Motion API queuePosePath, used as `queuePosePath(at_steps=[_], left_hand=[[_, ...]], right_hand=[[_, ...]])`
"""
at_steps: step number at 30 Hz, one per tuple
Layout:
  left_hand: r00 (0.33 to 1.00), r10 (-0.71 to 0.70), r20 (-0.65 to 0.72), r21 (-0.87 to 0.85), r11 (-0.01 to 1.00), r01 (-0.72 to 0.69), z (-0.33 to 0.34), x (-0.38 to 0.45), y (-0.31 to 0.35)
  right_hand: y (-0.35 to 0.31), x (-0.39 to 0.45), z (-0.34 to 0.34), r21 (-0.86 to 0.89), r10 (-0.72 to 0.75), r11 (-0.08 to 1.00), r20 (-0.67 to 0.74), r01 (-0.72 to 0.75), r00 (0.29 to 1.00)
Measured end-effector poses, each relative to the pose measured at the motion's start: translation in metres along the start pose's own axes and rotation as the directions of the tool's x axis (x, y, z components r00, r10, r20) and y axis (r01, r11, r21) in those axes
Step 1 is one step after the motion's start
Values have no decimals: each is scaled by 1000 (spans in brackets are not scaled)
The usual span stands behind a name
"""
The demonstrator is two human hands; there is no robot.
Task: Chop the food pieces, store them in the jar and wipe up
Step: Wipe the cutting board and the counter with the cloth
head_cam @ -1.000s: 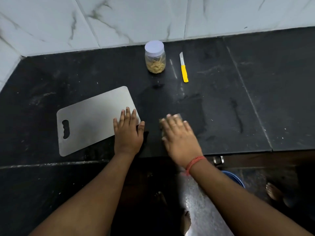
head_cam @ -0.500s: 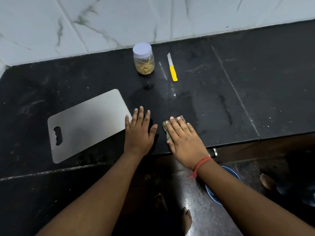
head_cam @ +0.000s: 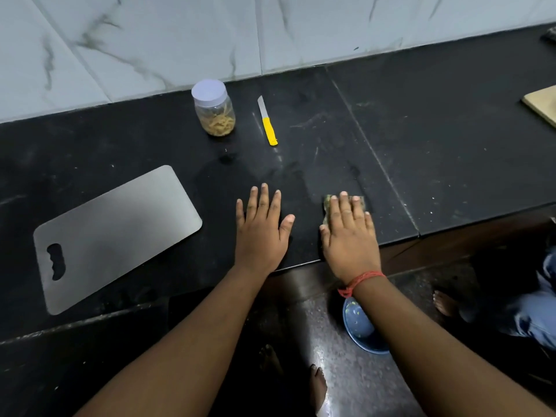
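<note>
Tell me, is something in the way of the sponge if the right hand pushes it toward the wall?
Nothing visible. The right hand presses the sponge flat; the counter beyond is bare. The knife and jar lie further left.

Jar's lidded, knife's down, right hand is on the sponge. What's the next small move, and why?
Probably slide the sponge under the right hand further right along the counter. Pale specks and smears still show there, past the seam, while the patch by the flat left hand looks dark and wet. The jar and knife need nothing.
</note>
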State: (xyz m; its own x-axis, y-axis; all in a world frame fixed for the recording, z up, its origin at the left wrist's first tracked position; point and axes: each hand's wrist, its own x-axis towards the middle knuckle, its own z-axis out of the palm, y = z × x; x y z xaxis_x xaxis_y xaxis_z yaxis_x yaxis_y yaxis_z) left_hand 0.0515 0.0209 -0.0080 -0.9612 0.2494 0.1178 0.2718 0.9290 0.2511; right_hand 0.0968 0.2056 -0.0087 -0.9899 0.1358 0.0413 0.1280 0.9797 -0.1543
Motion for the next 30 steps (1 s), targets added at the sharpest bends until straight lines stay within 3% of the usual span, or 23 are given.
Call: queuePosePath(at_steps=[1,3,4,6,7,8,11,12,16,20,24,28,30], left_hand=[[1000,8,9,7,1000,-8,1,3,4],[999,19,42,30,999,-20,3,8,8],[998,15,60,42,999,-18,4,10,9],[997,7,82,63,998,-13,7,12,9],[997,10,82,75,997,-17,8,11,9],[997,19,77,86,996,-25,10,12,10],[996,34,76,77,996,-40,12,12,10],[996,32,78,68,997,-38,13,12,9],[998,28,64,42,999,-30,12,12,9],[997,5,82,39,999,-8,12,13,8],[997,-3,81,43,999,-1,11,13,10],[996,-8,88,45,999,4,13,14,9],[996,-9,87,51,999,4,13,14,9]], right_hand=[[-4,-5,2,-19,-139,990,22,140,990],[3,-7,1,-58,-418,904,80,423,905],[15,0,-1,-68,-426,900,76,430,902],[34,13,-5,-31,-159,987,19,159,987],[37,15,-4,-3,-7,1000,-5,6,1000],[34,14,-2,6,39,999,-20,-39,999],[36,8,-1,-51,-281,958,16,282,959],[47,13,-4,-67,-327,942,30,328,945],[68,31,-5,-20,46,999,-26,-47,999],[74,35,-5,-71,-225,971,25,226,974],[83,58,-8,-18,99,995,-28,-99,995],[84,50,-5,-78,-242,966,48,245,969],[95,59,-10,-63,-130,989,22,131,991]])
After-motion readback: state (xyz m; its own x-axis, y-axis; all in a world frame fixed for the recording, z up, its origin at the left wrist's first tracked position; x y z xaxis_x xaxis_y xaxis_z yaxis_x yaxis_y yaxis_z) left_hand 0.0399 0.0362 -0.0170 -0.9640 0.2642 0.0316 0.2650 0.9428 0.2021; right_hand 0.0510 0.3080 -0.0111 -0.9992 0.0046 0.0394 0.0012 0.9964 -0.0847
